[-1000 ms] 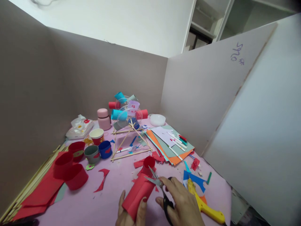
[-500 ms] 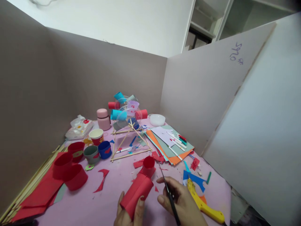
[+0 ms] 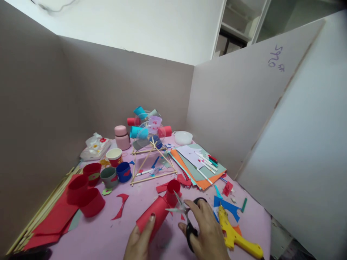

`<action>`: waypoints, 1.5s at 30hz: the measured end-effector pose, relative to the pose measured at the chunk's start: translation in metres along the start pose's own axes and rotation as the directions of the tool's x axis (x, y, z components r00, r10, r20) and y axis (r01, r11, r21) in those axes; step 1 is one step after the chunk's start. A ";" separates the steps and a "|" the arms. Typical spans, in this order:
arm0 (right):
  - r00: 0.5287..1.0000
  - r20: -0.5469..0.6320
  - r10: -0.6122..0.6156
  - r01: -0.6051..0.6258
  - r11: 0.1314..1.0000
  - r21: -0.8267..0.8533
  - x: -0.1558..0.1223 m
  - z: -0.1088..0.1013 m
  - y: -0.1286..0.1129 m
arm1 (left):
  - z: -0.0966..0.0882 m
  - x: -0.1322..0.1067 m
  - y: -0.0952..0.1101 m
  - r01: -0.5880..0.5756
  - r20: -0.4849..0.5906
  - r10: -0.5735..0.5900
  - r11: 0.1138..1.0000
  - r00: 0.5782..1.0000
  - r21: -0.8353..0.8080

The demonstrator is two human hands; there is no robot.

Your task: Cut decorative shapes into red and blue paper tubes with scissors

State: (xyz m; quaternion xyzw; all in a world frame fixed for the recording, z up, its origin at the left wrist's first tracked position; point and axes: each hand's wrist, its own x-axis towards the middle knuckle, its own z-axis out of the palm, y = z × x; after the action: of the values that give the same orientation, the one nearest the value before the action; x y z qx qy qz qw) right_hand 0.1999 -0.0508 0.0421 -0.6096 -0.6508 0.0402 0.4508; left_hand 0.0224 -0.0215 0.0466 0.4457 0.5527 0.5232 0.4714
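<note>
My left hand [image 3: 141,236] is closed around a red paper tube [image 3: 154,215], thumb on its upper side, tilted up to the right. In my right hand [image 3: 207,225] is a pair of scissors [image 3: 182,209] with black handles. The blades are spread and reach toward the tube's far end; I cannot tell whether they touch it. Just behind the blades a smaller red paper cylinder [image 3: 171,196] stands on the table, partly covered by the tube and a blade. Red paper scraps [image 3: 162,188] lie around it.
A yellow glue gun [image 3: 235,236] lies right of my right hand. Paper sheets with markers [image 3: 207,164] are behind it. A stick frame [image 3: 154,177] carrying coloured cylinders stands at the back. Several paper cups [image 3: 92,207] and red sheets [image 3: 51,220] are on the left.
The scissors have opened and turned, their blades now pointing left toward the tube. My left hand has shifted left and tipped the tube flatter.
</note>
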 end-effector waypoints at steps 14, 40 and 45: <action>0.967 0.064 0.246 -0.244 0.833 0.497 0.000 0.015 0.006 | -0.004 0.009 0.013 0.418 0.280 -0.311 0.645 0.908 -0.640; 0.980 -0.056 -0.192 0.184 0.975 -0.125 -0.014 0.059 0.029 | -0.003 0.015 0.037 -0.574 0.379 0.444 0.488 0.812 0.657; 0.973 -0.079 -0.217 0.202 0.965 -0.168 -0.013 0.056 0.032 | 0.017 0.005 0.039 -0.524 0.415 0.321 0.565 0.851 0.637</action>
State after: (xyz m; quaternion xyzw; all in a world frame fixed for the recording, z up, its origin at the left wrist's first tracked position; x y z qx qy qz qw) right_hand 0.1862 -0.0261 -0.0173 -0.5725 -0.6903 -0.0892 0.4333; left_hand 0.0379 -0.0114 0.0851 0.7781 0.5252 0.2947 0.1786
